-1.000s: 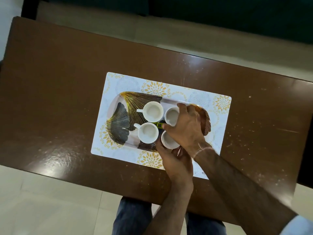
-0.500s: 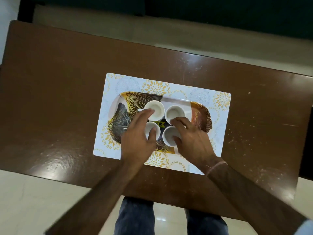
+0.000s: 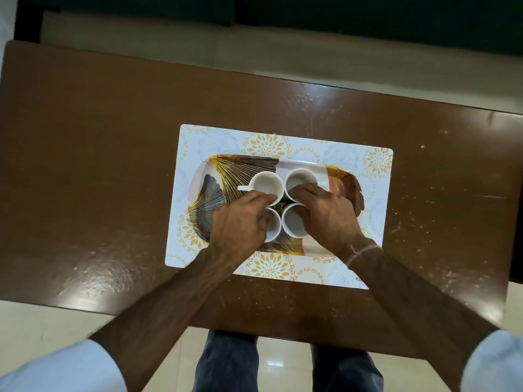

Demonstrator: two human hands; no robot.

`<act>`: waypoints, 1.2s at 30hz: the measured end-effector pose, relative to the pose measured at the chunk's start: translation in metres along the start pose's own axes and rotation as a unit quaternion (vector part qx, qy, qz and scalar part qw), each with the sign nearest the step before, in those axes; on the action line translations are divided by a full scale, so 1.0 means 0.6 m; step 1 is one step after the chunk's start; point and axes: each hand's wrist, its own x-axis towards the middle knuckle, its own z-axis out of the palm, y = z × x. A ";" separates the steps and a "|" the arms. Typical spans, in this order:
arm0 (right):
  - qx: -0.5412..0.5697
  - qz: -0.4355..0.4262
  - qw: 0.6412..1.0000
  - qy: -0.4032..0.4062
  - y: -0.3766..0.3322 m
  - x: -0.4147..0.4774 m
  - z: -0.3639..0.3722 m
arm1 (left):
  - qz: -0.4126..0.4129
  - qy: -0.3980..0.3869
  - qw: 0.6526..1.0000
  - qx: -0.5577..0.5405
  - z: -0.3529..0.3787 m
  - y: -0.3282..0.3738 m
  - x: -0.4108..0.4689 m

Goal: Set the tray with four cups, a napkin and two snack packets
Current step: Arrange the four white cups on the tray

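Observation:
A leaf-patterned tray (image 3: 348, 183) lies on a white floral placemat (image 3: 220, 140). Four white cups stand close together on it: far-left cup (image 3: 266, 183), far-right cup (image 3: 300, 178), near-left cup (image 3: 273, 228) and near-right cup (image 3: 293, 225). A yellow and black packet (image 3: 276, 207) shows in the gap between them. My left hand (image 3: 240, 225) covers the near-left cup, thumb at its rim, fingertips touching the far-left cup. My right hand (image 3: 325, 217) lies over the near-right cup, fingertips on the far-right cup's near rim. I see no napkin.
The placemat sits in the middle of a glossy brown table (image 3: 99, 137). Pale floor tiles (image 3: 42, 329) and my legs show below the near edge. A dark sofa (image 3: 368, 24) runs behind the far edge.
My left hand moved from beside the right hand over to the left pair of cups. My right hand drew back from the tray's far rim onto the right pair. The cups stand closer together.

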 end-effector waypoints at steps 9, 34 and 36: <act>0.112 0.122 0.983 0.081 0.027 -0.056 -0.015 | -0.074 0.050 0.994 -0.062 -0.043 -0.034 0.004; 0.250 0.106 0.962 0.001 0.051 -0.031 0.009 | -0.293 0.118 0.918 -0.241 0.028 -0.031 -0.078; 0.249 0.115 0.962 0.010 0.054 -0.022 -0.001 | -0.304 0.126 0.910 -0.252 0.031 -0.029 -0.073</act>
